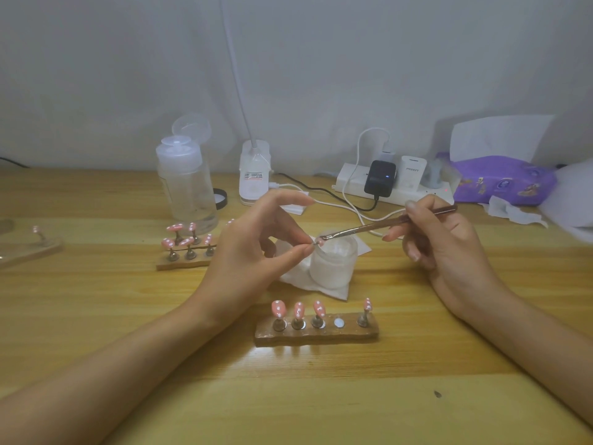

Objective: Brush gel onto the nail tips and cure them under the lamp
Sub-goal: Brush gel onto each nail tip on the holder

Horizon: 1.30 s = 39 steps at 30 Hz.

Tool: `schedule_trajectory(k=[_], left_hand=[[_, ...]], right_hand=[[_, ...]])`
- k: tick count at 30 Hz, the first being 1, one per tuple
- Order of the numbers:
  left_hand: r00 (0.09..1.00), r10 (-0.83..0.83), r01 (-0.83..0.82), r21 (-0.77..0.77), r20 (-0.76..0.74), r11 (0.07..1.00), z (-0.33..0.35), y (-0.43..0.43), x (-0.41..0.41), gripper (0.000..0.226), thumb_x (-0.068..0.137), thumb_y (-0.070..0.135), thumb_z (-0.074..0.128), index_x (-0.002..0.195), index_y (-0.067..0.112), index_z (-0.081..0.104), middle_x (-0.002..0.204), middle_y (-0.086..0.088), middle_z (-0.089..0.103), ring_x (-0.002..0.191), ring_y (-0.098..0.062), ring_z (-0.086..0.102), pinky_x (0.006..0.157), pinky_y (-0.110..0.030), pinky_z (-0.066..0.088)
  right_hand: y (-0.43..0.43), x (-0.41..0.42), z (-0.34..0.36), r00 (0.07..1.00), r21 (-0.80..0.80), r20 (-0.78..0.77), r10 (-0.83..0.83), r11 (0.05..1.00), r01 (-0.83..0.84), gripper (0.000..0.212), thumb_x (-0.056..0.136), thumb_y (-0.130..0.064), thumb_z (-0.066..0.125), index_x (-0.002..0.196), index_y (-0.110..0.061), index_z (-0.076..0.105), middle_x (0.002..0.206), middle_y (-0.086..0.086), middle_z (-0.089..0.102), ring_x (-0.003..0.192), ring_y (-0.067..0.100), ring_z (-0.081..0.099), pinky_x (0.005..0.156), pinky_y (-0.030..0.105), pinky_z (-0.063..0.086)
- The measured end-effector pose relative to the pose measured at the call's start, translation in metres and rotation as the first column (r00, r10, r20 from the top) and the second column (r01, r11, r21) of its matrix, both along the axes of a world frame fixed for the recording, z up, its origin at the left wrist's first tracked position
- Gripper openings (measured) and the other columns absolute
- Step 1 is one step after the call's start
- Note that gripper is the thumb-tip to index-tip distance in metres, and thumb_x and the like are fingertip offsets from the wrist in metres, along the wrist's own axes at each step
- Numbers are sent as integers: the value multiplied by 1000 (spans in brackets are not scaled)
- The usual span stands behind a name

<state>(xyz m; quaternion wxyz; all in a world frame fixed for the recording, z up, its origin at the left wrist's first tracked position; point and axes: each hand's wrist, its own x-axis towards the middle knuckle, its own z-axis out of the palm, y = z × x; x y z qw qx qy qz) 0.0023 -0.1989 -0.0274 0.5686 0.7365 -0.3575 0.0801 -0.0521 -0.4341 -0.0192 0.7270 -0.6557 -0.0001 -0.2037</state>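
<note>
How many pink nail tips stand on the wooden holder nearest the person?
4 on the near holder: the left tip, the second tip, the third tip, and the right-end tip. The fourth slot stands empty. None seems hidden.

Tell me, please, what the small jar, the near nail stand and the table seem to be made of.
The jar looks like frosted glass, possibly plastic: milky, translucent, matte wall. The near stand seems to be brown wood or resin with a glossy coat: uneven edges, bright highlights. The table looks like pale wood or wood-print laminate, satin: straight grain lines, soft sheen.
</note>
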Motion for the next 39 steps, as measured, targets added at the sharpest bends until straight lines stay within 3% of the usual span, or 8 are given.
schedule_trajectory(k=[5, 11, 14, 17, 22, 26, 34, 39], left_hand=[[1000, 1, -1, 3, 2, 1000, 0, 1, -1, 44, 85, 8, 76, 122, 26, 59, 83, 9, 71, 84, -14, 69, 58, -28, 49], [1000, 5, -5, 13, 9, 1000, 1, 0, -1, 45, 84, 9, 76, 122, 25, 59, 82, 8, 71, 84, -13, 70, 58, -23, 49], [1000, 7, -7, 7, 10, 1000, 1, 0, -1, 48, 84, 8, 76, 124, 26, 57, 81, 7, 70, 82, -15, 69, 55, -28, 50], [1000, 5, -5, 5, 7, 1000, 0, 0, 0, 49, 85, 8, 76, 125, 28, 55, 80, 6, 70, 80, -15, 69, 55, -32, 50], [1000, -12, 12, -11, -3, 1000, -2, 0, 2, 50, 85, 7, 75, 125, 29, 55, 79, 6, 70, 82, -14, 70, 59, -27, 50], [999, -23, 22, -28, -23, 999, -3, 0, 3, 51, 84, 8, 77, 125, 29, 55, 79, 3, 70, 80, -13, 70, 61, -21, 49], [998, -47, 45, -41, -49, 998, -4, 1, 4, 51, 84, 12, 77, 127, 28, 54, 79, 1, 70, 83, -14, 71, 66, -25, 55], [998, -49, 47, -32, -45, 998, -5, 1, 5, 52, 82, 15, 77, 127, 30, 54, 79, 1, 69, 82, -14, 71, 67, -28, 56]], right_hand=[[0, -1, 0, 998, 9, 34, 43, 999, -44, 21, 88, -35, 58, 72, -23, 54, 68, 6, 72, 39, 9, 41, 38, 14, 27], [-1, 0, 0, 1000, 34, 23, 9, 999, -10, 20, 87, -35, 58, 73, -22, 51, 67, 5, 71, 39, 9, 42, 37, 14, 26], [1, -1, 0, 999, 1, 18, 38, 999, -38, 22, 88, -35, 58, 68, -28, 57, 69, 6, 72, 40, 9, 45, 37, 15, 27], [0, 0, 0, 1000, 15, -8, -7, 1000, 7, 20, 89, -32, 58, 72, -23, 54, 68, 7, 72, 40, 9, 44, 37, 13, 28], [0, 0, 0, 999, 2, 14, 40, 999, -40, 21, 86, -37, 59, 67, -29, 58, 69, 6, 72, 41, 9, 45, 38, 15, 28], [-2, 1, 0, 1000, 31, 0, -2, 1000, 2, 20, 85, -34, 59, 72, -21, 52, 67, 8, 72, 39, 9, 43, 36, 13, 28], [-2, 1, -2, 1000, 17, 6, -7, 1000, 7, 22, 93, -27, 57, 73, -20, 52, 66, 7, 71, 39, 9, 44, 36, 13, 28], [-1, -1, -1, 999, -10, 23, 29, 1000, -29, 20, 88, -34, 58, 74, -21, 53, 68, 7, 72, 41, 10, 46, 37, 14, 29]])
